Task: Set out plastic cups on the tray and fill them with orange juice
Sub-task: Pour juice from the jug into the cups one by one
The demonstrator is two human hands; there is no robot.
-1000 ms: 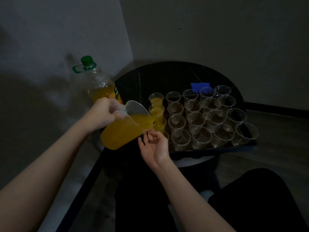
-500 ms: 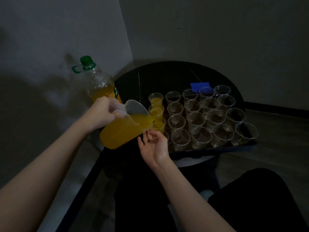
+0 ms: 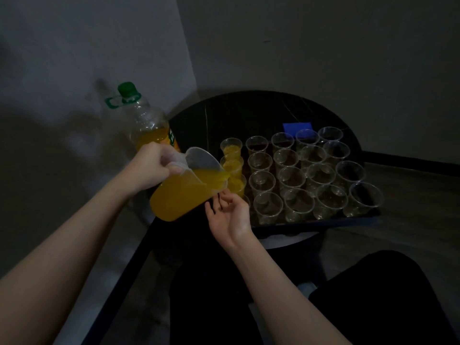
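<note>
Since a second ago little has moved: our left hand (image 3: pixel 151 168) still grips the jug (image 3: pixel 185 189) by its handle, tipped a shade further toward the cups, and our right hand (image 3: pixel 230 214) still hovers palm-up below the spout, fingers loosely curled, holding nothing.

We sit at a dark round table (image 3: pixel 249 113) pushed into a dim corner of grey walls; our dark-clad legs show below.

The jug is clear plastic, tilted, more than half full of juice that reaches its lip above the cups of the left column.

On the black tray (image 3: pixel 321 224) stand rows of clear cups (image 3: pixel 297 204). Three cups in the left column (image 3: pixel 231 150) hold juice; a fourth, nearest us, is mostly hidden behind our right hand. The rest look empty.

A green-capped bottle (image 3: pixel 146 125), partly full of juice, stands left of the tray behind our left hand. Something blue (image 3: pixel 297 127) lies on the table behind the far cups.
</note>
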